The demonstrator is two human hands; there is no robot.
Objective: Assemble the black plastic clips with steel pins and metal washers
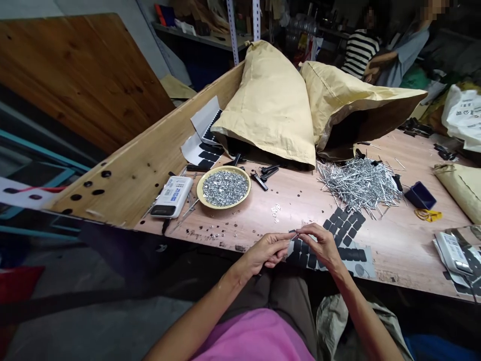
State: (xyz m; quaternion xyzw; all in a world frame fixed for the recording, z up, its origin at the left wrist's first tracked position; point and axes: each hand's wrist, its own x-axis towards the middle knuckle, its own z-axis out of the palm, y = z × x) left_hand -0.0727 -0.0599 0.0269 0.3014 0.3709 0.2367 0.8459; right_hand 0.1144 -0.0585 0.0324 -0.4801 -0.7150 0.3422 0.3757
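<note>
My left hand (268, 249) and my right hand (319, 242) meet over the table's near edge. Their fingertips are pinched together around a thin metal pin (295, 236), partly covered by the fingers. Something small and dark shows at the left fingertips, too small to name. Beneath my right hand lies a grey sheet (370, 261) bearing rows of black pads (353, 254). More black pads (343, 225) spread just beyond it. A heap of thin metal pins (361, 185) is farther back on the right. Small metal pieces fill a yellow bowl (200, 193) to the left.
Two large paper sacks (274, 100) (338, 93) lie at the back. A white digital scale (175, 195) stands by the wooden side board (150, 165). Black plastic parts (260, 181), a small dark blue box (421, 195) and yellow bands (428, 215) are about. Two people are beyond the table.
</note>
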